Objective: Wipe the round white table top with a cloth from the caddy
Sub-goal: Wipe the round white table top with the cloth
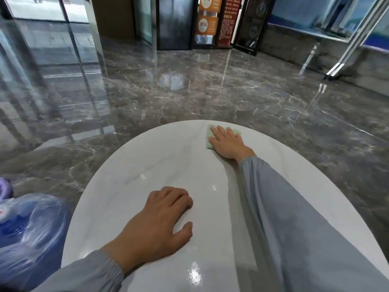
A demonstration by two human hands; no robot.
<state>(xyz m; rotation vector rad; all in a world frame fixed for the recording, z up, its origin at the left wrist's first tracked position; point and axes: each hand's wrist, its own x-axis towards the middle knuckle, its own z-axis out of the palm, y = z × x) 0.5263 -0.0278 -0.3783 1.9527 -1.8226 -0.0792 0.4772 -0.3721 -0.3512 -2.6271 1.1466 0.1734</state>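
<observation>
While the right hand (226, 142) lies flat on the pale green square cloth (208, 134), its grip is slack: the fingers are straight and press the cloth down without curling round it. Cloth position: far edge of the round white glossy table (147, 165), right of centre, and partly hidden under the palm. Its texture shows as a faint grid.

The left hand (160, 220) rests on the near middle of the table with fingers loosely bent and thumb spread. Its grip holds nothing.

Surroundings: a grey-brown polished marble floor (189, 91) with pale veins lies beyond the table. A blue object under crinkled clear plastic film (31, 224) sits low beside the table's left edge, too blurred to identify. A slanted silver metal frame (341, 66) stands far right, and orange printed signboards (207, 22) stand at the back.

Obstruction: the right forearm, in a grey-blue fabric sleeve (294, 218), crosses the table's right half.

Count: one table, one cloth, two hands, two sleeves. The table surface shows faint grey streaks and several bright light reflections.
</observation>
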